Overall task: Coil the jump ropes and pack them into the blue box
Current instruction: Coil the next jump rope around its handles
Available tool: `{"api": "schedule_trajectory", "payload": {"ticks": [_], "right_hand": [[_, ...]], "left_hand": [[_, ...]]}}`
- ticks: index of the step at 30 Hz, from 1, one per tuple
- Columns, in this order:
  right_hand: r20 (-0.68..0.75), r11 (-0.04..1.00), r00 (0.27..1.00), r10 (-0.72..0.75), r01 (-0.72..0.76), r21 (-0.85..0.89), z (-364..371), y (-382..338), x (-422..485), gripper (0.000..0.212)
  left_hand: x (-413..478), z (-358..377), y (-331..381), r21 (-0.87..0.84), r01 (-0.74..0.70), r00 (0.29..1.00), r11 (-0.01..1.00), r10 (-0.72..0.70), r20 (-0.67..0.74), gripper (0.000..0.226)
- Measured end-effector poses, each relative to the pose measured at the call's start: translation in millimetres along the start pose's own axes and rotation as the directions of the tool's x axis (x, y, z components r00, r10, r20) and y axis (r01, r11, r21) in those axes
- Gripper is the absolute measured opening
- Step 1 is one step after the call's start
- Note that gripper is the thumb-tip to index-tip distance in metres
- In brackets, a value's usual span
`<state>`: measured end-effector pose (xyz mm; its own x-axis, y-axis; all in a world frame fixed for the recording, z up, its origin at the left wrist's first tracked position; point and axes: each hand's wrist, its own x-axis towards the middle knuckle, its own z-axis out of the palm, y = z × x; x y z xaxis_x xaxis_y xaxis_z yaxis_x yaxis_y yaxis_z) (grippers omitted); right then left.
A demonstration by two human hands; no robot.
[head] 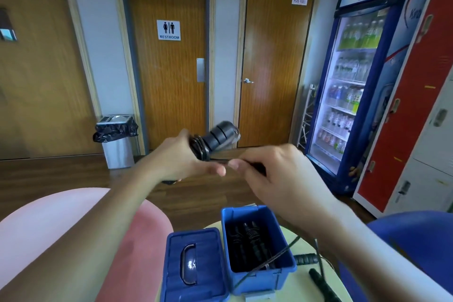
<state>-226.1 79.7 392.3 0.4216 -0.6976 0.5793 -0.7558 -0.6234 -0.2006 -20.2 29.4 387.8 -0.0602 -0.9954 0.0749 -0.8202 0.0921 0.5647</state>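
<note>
The left hand [181, 159] was raised in the middle of the scene, its fingers curled around the black ribbed handles of a jump rope [218, 136], which pointed up and to the right. Thin black cord was wound in tight loops [199, 147] around the handles just above that fist. The right hand [277, 169], just beside it on the right, pinched a short stretch of the same cord between its thumb and curled fingers, so that the two hands almost touched.

Near and below them, an open blue plastic box [257, 279] stood on a pale yellow-green round table [301, 284]. Inside it lay several coiled black jump ropes [250, 240]. The box's blue lid with a clear curved handle [193, 265] lay flat, touching the box's left side. A loose dark cord [282, 252] ran over the box's right rim, and two more black handles [305, 258] lay on the table just right of the box.

Far behind stood a wooden door with a restroom sign [169, 61], a second wooden door [274, 61] to its right, and a steel bin with a black liner [117, 140] on the left. A lit blue drinks fridge [355, 81] and red-and-white lockers [416, 93] filled the right side.
</note>
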Motion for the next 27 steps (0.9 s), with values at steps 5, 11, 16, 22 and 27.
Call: {"api": "schedule_trajectory", "payload": {"ticks": [5, 11, 16, 22, 27], "right_hand": [[0.057, 0.935, 0.933, -0.354, 0.353, 0.021, 0.8, 10.2, 56.6, 0.023], [0.268, 0.789, 0.906, -0.328, 0.107, 0.606, 18.7, 39.4, 93.6, 0.022], [0.378, 0.574, 0.877, -0.297, -0.153, 0.804, 40.7, 56.4, 82.6, 0.015], [0.463, 0.541, 0.886, -0.029, -0.376, 0.752, 64.0, 57.0, 51.3, 0.04], [0.494, 0.437, 0.858, 0.143, -0.502, 0.746, 62.0, 43.3, 40.5, 0.046]], "left_hand": [[-2.9, 18.5, 12.9, 0.314, -0.134, 0.991, 0.94, 0.125, 0.047, 0.113], [-14.3, 11.7, 10.6, 0.032, -0.33, 0.921, 0.944, 0.314, 0.23, 0.064], [-20.5, 2.0, 4.4, -0.36, -0.362, 0.868, 0.86, 0.452, 0.207, 0.063], [-15.4, -3.8, -6.4, -0.666, -0.321, 0.837, 0.674, 0.53, 0.133, 0.083], [-8.7, 0.2, -1.3, -0.806, -0.27, 0.792, 0.527, 0.597, 0.126, 0.06]]}}
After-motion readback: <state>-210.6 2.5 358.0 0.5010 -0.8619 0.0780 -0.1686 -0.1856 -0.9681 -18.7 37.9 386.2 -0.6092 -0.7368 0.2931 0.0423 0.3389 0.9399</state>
